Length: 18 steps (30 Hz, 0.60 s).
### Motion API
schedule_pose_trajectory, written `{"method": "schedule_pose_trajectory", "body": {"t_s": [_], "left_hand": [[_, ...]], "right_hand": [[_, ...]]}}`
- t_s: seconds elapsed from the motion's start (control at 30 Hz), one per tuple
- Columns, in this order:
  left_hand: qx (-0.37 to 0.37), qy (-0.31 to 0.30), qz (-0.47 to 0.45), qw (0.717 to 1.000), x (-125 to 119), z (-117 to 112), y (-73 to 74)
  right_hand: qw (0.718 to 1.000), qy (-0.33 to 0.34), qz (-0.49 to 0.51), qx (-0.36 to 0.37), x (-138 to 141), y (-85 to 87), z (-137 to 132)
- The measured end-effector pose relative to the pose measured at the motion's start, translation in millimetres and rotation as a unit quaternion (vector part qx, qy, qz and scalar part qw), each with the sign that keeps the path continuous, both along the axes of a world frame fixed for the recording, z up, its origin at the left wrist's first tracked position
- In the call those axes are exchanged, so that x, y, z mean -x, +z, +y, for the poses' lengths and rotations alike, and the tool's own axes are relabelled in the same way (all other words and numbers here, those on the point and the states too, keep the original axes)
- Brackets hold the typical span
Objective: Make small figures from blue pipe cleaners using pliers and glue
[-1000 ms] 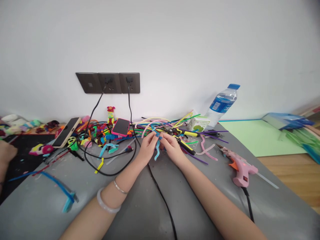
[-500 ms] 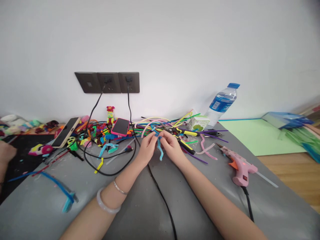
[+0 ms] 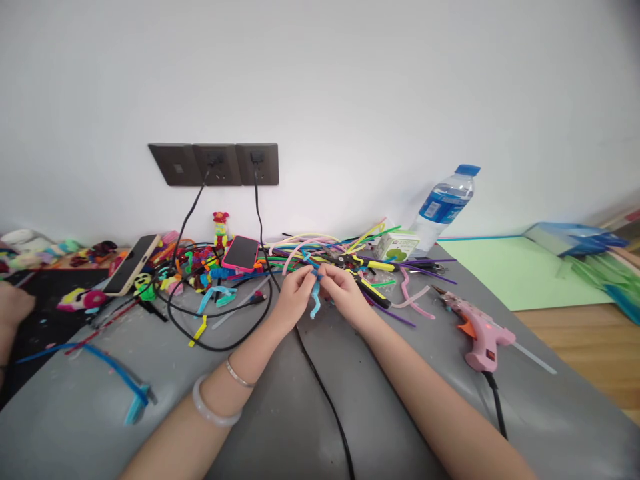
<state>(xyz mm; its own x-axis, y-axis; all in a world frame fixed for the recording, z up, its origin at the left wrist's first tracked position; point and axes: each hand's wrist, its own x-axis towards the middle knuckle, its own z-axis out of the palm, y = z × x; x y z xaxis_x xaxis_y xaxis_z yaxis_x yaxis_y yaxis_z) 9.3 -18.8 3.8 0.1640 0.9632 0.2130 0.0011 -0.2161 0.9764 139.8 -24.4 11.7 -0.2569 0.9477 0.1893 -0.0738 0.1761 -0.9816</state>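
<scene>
Between my two hands is a blue pipe cleaner (image 3: 315, 301), its lighter, fuzzy end dangling below my fingertips and a thin part rising above them. My left hand (image 3: 296, 293) pinches it from one side, and my right hand (image 3: 343, 291) pinches it from the other; the fingertips nearly meet, so the middle of the piece is mostly hidden. Just behind my hands lies a pile of coloured pipe cleaners (image 3: 320, 243). Yellow-and-black pliers (image 3: 374, 291) rest beside my right hand.
A pink glue gun (image 3: 484, 337) lies at right, near a tilted water bottle (image 3: 443, 207) and a small box (image 3: 397, 247). Black cables (image 3: 325, 393) cross the grey table. Phones (image 3: 241, 254) and pipe-cleaner figures sit at left. Another person's hand (image 3: 15, 307) is at the far left.
The dangling light-blue end has swung a little to the left. Both hands keep their pinch at nearly the same spot.
</scene>
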Motion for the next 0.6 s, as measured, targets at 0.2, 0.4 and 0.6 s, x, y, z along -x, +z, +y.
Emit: {"method": "schedule_pose_trajectory", "body": {"t_s": [0.2, 0.4, 0.6], "left_hand": [[0.007, -0.030, -0.059, 0.998, -5.4, -6.2, 0.8], [0.042, 0.009, -0.130, 0.991, -14.8, -8.9, -1.8], [-0.011, -0.019, -0.098, 0.995, -7.7, -7.4, 8.3]], "right_hand": [[0.994, -0.029, 0.099, 0.040, 5.5, -3.0, -2.0], [0.988, -0.047, 0.139, 0.056, 9.2, -2.5, -3.4], [0.991, -0.048, 0.127, 0.021, 9.9, -2.2, -3.9]]}}
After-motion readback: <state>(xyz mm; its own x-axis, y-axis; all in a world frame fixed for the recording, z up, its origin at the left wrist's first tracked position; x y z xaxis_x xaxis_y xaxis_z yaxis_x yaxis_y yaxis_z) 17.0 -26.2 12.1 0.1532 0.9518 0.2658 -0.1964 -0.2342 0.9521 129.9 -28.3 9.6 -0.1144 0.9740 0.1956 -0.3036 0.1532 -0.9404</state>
